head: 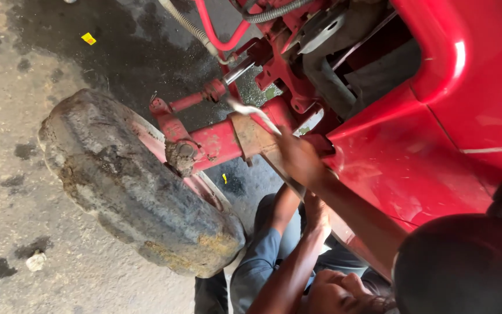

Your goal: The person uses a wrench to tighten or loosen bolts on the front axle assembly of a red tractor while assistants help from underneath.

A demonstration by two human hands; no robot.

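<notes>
The right hand (298, 156) is clenched around the lower end of a silvery spanner (255, 113), whose shaft slants up and to the left so that its head sits at the joint where the red steering rod (196, 99) meets the red front axle beam (222, 142) of the tractor; the left hand is out of the picture. Just left of the beam's end stands the mud-caked front tyre (129, 180) on the stained concrete floor (7, 192), while a co-worker in a grey shirt (260, 261) lies beneath the axle, one raised hand (317, 213) touching its underside
</notes>
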